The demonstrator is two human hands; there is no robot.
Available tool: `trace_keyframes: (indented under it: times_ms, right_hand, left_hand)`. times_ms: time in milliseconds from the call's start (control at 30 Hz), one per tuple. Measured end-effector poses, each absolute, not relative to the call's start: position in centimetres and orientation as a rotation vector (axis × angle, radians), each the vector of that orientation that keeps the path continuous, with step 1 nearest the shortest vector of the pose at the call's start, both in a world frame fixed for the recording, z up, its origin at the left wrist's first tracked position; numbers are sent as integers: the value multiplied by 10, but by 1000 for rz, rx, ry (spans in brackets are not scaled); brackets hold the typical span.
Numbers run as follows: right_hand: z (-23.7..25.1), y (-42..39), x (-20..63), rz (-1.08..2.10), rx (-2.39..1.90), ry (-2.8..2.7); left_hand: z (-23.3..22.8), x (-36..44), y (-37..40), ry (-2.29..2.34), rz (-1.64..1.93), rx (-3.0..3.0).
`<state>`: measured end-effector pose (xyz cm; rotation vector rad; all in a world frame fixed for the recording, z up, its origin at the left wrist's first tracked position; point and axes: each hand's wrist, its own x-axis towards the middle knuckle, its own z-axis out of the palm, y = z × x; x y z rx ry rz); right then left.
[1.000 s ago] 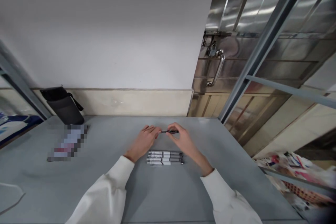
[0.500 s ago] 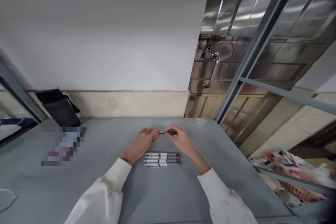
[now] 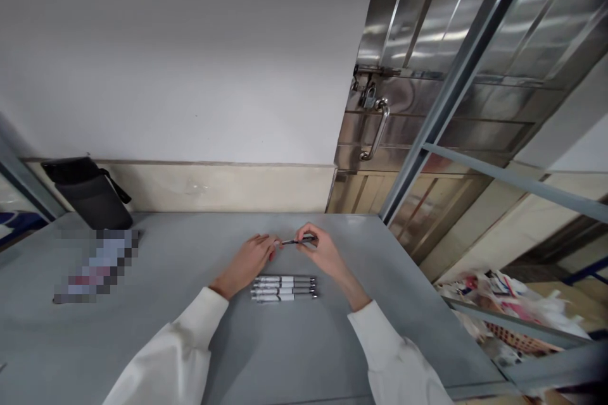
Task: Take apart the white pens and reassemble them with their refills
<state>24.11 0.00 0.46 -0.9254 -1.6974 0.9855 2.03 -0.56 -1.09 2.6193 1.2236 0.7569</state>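
Observation:
A slim, dark pen (image 3: 289, 242) lies sideways between my two hands, low over the far part of the grey table (image 3: 294, 354). My right hand (image 3: 323, 253) pinches its right part between thumb and fingertips. At its left end, the closed fingers of my left hand (image 3: 253, 258) hold the pen and partly hide that end. Just nearer to me, several white-and-silver pens (image 3: 285, 296) lie side by side in a neat row, with neither hand touching them.
A black bottle (image 3: 92, 193) with a strap leans at the back left, beside a blurred-out flat object (image 3: 97, 266). Grey metal posts (image 3: 427, 133) rise at the table's corners. Right of the table, a lower shelf (image 3: 517, 316) holds bags and a basket.
The view has turned slightly right, so everything sits farther left. Between my hands, the pen now tilts a little, and more of it shows. Both hands still hold it.

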Motion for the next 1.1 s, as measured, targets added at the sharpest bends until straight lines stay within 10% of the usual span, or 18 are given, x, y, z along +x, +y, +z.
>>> trace_keyframes:
  times_ms: [1100]
  right_hand:
    - [-6, 18, 251, 899, -1078, -1430]
  left_hand:
    - [-16, 16, 6, 1113, 1108, 2375]
